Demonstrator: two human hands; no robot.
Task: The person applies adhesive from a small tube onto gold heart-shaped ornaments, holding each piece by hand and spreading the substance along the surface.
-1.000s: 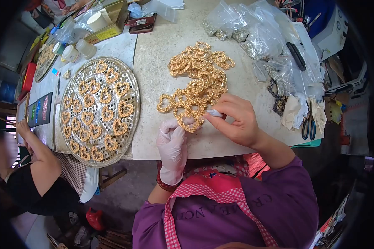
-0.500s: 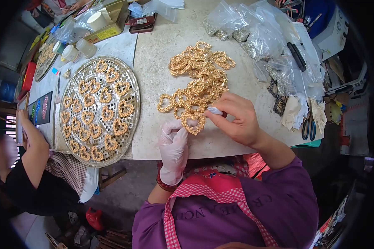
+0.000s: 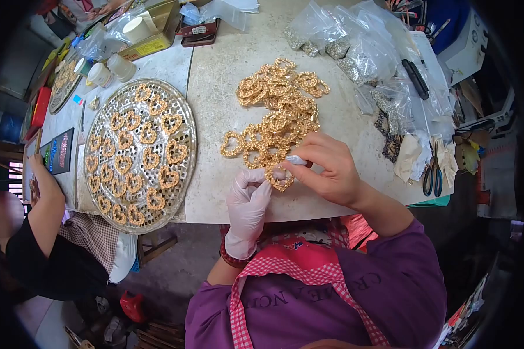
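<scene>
A gold heart-shaped ornament (image 3: 281, 180) with an open middle and a bumpy surface is held at the near end of a pile of similar gold hearts (image 3: 282, 113). My left hand (image 3: 247, 203), in a white glove, pinches its left edge. My right hand (image 3: 330, 168), bare, has thumb and forefinger closed on its upper right side, and the fingers partly cover the piece. To the left, a round perforated metal tray (image 3: 187, 125) carries several gold hearts set apart from one another.
Plastic bags of small glittery pieces (image 3: 355, 64) lie at the right with a black marker (image 3: 415, 79) and scissors (image 3: 432, 177). Cups (image 3: 100, 74) and a yellow box (image 3: 151, 46) stand at the back left. A co-worker's arm (image 3: 45, 198) is at the far left.
My left hand has risen slightly and moved right, closing on the heart's edge. The heart has shifted a little to the right, near my right fingertips. The co-worker's arm has moved slightly.
</scene>
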